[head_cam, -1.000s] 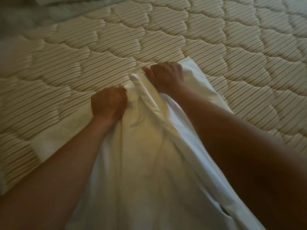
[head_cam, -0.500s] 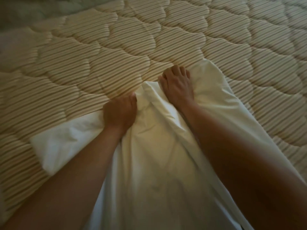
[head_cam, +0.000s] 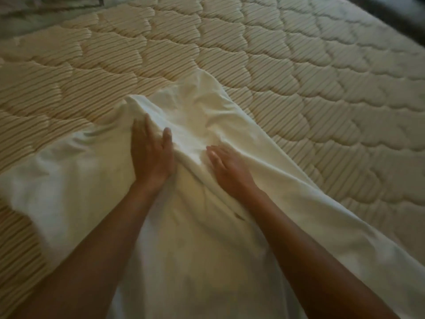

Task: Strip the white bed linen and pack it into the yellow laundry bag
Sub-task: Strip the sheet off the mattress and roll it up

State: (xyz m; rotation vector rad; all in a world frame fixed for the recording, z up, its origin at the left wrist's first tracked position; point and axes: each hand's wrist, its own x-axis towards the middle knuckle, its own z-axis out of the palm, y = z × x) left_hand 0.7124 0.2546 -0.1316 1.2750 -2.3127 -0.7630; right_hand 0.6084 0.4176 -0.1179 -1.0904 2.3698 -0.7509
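A white bed linen (head_cam: 202,238) lies crumpled in a long heap on the bare quilted mattress (head_cam: 299,77), running from the middle of the view down to the near edge. My left hand (head_cam: 151,157) rests flat on the linen's left fold, fingers straight and thumb spread. To its right, my right hand (head_cam: 227,168) lies on the linen too, with straight fingers pointing up and left. A raised bunch of cloth (head_cam: 195,107) sits just beyond both hands. The yellow laundry bag is not in view.
The beige striped mattress spreads far to the left, back and right of the linen. More pale bedding (head_cam: 34,17) lies at the far left corner. A dark strip (head_cam: 395,10) runs past the mattress's far right edge.
Both hands gripped the linen's far edge in fists a second ago. They have let go and now lie flat on it. The cloth has bunched up beyond the fingers.
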